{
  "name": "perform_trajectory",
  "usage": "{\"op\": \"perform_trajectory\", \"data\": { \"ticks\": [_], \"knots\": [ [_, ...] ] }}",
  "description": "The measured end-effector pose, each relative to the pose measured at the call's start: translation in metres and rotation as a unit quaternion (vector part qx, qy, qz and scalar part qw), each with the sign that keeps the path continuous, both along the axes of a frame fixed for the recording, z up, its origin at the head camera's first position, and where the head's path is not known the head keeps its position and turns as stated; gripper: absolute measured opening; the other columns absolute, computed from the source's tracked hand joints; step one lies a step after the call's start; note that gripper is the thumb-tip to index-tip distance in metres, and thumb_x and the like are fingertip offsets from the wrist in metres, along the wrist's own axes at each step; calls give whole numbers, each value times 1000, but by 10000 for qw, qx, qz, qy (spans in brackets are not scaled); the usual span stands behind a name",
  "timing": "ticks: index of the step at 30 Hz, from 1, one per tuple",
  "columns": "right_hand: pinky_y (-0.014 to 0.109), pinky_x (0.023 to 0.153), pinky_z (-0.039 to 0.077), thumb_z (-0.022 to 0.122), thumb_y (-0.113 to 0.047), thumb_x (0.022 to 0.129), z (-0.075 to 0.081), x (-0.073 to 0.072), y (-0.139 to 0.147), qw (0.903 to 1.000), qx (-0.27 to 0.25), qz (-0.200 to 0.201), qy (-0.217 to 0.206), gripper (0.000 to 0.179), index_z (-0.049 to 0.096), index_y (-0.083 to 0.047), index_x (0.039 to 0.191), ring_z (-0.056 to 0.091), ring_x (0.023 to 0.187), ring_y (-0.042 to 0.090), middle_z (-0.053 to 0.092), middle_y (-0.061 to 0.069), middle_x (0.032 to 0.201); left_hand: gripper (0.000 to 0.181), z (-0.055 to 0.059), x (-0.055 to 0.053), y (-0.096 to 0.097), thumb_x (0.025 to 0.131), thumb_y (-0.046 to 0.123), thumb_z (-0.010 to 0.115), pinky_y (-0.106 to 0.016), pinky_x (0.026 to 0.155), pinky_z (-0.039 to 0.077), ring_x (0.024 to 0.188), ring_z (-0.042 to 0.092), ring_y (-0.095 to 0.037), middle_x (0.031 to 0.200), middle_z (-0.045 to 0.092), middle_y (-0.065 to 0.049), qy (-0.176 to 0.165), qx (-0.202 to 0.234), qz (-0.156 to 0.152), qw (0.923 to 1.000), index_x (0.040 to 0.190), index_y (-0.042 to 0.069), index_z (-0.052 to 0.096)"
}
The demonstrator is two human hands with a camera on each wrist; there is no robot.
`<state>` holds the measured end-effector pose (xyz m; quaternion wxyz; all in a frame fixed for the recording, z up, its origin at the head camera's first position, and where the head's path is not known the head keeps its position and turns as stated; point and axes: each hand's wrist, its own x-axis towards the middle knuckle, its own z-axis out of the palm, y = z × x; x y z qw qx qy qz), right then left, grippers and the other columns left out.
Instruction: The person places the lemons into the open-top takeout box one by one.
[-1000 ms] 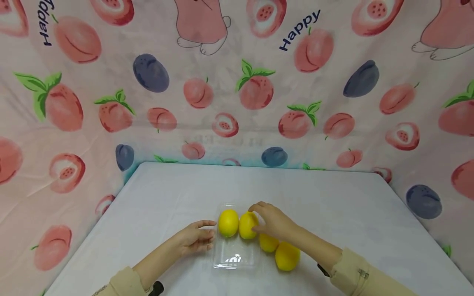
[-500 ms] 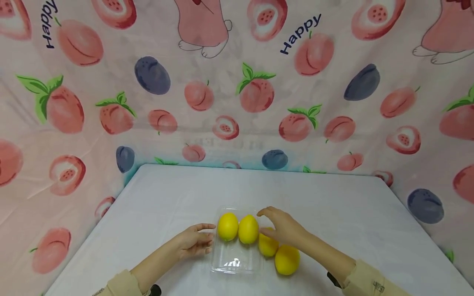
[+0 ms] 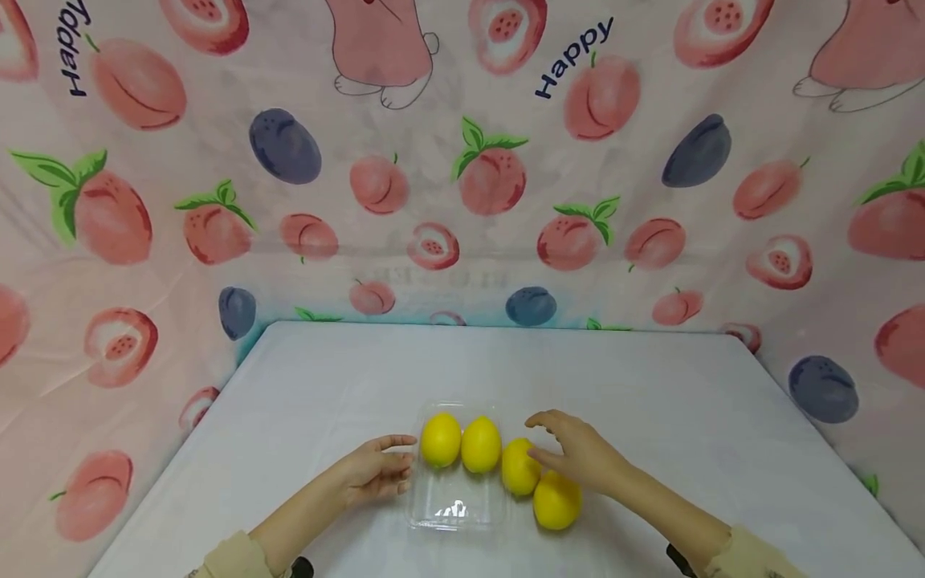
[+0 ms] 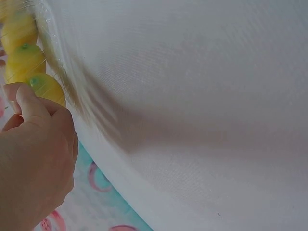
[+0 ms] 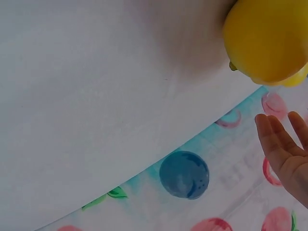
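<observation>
A clear plastic box point(image 3: 451, 511) lies on the table, with two yellow lemons side by side in its far half, a left lemon point(image 3: 441, 440) and a right lemon point(image 3: 481, 444). Just outside its right wall sit a third lemon point(image 3: 520, 470) and a nearer lemon point(image 3: 557, 502). My left hand point(image 3: 376, 472) is at the box's left side, fingers relaxed; whether they touch the wall is unclear. Over the outer lemons hovers my right hand point(image 3: 581, 455), thumb and fingers parted, holding nothing. In the right wrist view its fingers point(image 5: 276, 137) stand apart from a large lemon point(image 5: 267, 38).
A white cloth point(image 3: 347, 361) covers the table. Behind it hangs a pink curtain point(image 3: 491, 265) printed with peaches and dark blue fruit, which also runs along both sides.
My right hand has moved off the right lemon in the box, shifting right to the lemons outside. That lemon now stands free. The left hand stays by the box.
</observation>
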<state>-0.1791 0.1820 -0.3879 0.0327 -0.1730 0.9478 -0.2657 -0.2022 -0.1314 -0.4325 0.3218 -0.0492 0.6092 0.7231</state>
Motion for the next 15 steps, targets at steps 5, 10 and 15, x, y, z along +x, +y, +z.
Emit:
{"op": "perform_trajectory", "data": {
  "ticks": [5,10,15],
  "knots": [
    [45,83,55,68,-23,86,3,1,4,9996,-192,-90,-192,33,61,-6,114,60,101,35,62,12,117,42,2,-1,-1,94,0,52,-19,65,55,71,56,-7,85,53,1,33,53,5,10000,134,-1,38],
    [46,83,55,68,-22,86,0,5,11,9990,-265,-225,-276,32,61,-5,113,61,101,34,63,12,117,45,1,1,-1,93,3,54,-19,67,54,72,56,-7,83,53,2,69,55,-105,9999,134,-1,37],
    [45,82,54,67,-24,87,-4,6,18,9984,-321,-264,-376,34,61,-4,113,60,99,32,63,14,116,48,-1,-1,-4,90,6,59,-19,69,54,74,57,-6,84,54,2,84,161,-276,9995,133,0,39]
  ]
}}
